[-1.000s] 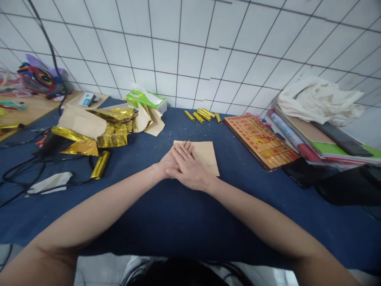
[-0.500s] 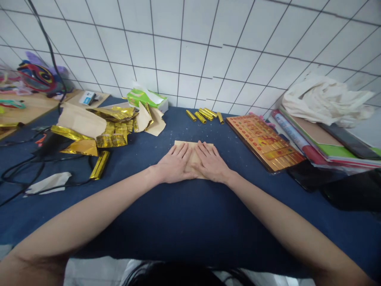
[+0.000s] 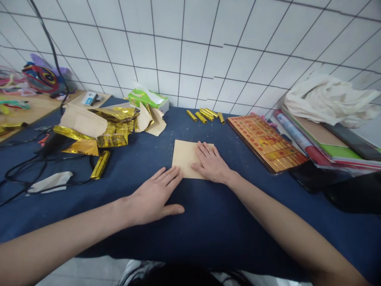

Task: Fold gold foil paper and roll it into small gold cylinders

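Observation:
A square sheet of tan paper (image 3: 185,153) lies flat on the dark blue tablecloth (image 3: 190,222). On its right half rests my right hand (image 3: 210,162), palm down, fingers stretched out and covering that side. My left hand (image 3: 157,194) is at the sheet's lower left corner, its fingertips at the edge and its thumb spread out over the cloth. Nothing is held in either hand. Behind the sheet, near the wall, lie several small gold foil rolls (image 3: 207,114).
To the left are gold foil and brown paper pieces (image 3: 85,121), a gold roll (image 3: 100,165), black cables (image 3: 20,178) and a green tissue pack (image 3: 145,99). On the right lie an orange-gold packet (image 3: 266,141), stacked books (image 3: 336,147) and a white cloth bag (image 3: 330,99).
My left hand has slid off the paper toward me and to the left, uncovering the sheet's left half. My right hand stays on the paper.

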Available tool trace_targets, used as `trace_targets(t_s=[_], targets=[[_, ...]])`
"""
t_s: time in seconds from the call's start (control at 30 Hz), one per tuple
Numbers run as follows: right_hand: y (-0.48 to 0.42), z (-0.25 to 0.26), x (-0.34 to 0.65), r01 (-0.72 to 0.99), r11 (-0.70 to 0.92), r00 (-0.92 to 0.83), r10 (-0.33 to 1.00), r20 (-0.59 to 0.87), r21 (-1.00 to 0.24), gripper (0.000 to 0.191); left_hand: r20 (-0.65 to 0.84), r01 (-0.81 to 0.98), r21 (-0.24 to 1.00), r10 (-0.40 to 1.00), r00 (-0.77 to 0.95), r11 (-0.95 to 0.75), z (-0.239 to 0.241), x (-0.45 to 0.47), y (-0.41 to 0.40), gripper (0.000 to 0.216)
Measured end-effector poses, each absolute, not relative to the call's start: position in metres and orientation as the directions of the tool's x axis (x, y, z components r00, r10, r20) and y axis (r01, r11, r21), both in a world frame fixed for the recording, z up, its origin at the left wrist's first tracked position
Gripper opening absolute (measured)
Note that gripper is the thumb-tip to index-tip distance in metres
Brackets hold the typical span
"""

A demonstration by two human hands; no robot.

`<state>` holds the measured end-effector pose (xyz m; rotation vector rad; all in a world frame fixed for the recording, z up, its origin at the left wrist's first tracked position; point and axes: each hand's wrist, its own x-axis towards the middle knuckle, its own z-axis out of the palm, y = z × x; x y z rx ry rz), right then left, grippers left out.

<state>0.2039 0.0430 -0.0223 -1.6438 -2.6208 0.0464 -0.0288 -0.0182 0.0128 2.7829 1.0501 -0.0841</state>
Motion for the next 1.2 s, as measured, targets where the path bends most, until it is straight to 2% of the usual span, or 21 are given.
trace_targets(t_s=[0.07,0.2,0.33,0.53,0.77,0.87,0.93,0.97,1.03,1.13,1.2], targets=[[0.044,-0.023,0.205,0.897,0.439,-0.439,0.898,0.025,-0.049,0.077,-0.063,0.662,0.173,0.662,0.747,-0.729,0.017,-0.018,-0.012,0.081],[0.045,-0.025,0.206,0.886,0.462,-0.462,0.887,0.006,-0.032,0.068,-0.012,0.585,0.212,0.596,0.803,-0.783,0.012,0.014,0.009,0.088],[0.044,-0.023,0.205,0.9,0.435,-0.435,0.9,0.006,-0.036,0.067,0.009,0.629,0.172,0.64,0.768,-0.758,-0.005,0.031,0.028,0.089],[0.05,-0.016,0.211,0.896,0.436,-0.44,0.897,-0.039,-0.082,0.077,0.017,0.673,0.118,0.68,0.733,-0.73,-0.015,0.027,0.03,0.091],[0.068,-0.022,0.235,0.958,0.274,-0.279,0.959,-0.049,-0.083,0.07,0.015,0.672,0.103,0.677,0.736,-0.733,-0.013,0.028,0.029,0.089],[0.072,-0.019,0.24,0.989,0.108,-0.111,0.993,-0.026,-0.105,0.073,0.01,0.676,0.105,0.68,0.733,-0.729,-0.013,0.029,0.028,0.09],[0.067,-0.012,0.232,0.991,0.01,-0.003,0.999,0.046,-0.133,0.076,0.012,0.676,0.113,0.681,0.732,-0.728,-0.013,0.029,0.028,0.091],[0.061,-0.008,0.224,0.989,0.031,-0.014,0.994,0.111,-0.147,0.076,0.014,0.677,0.117,0.683,0.731,-0.727,-0.013,0.03,0.028,0.091],[0.046,-0.003,0.203,0.959,0.204,-0.171,0.97,0.174,-0.198,0.074,0.012,0.671,0.121,0.677,0.736,-0.732,-0.012,0.03,0.029,0.088],[0.026,-0.002,0.175,0.823,0.517,-0.511,0.855,0.092,-0.237,0.072,-0.015,0.661,0.104,0.664,0.748,-0.743,-0.011,0.03,0.029,0.076],[0.023,-0.007,0.171,0.788,0.557,-0.569,0.822,0.036,-0.261,0.073,-0.021,0.665,0.098,0.666,0.745,-0.741,-0.01,0.03,0.029,0.075]])
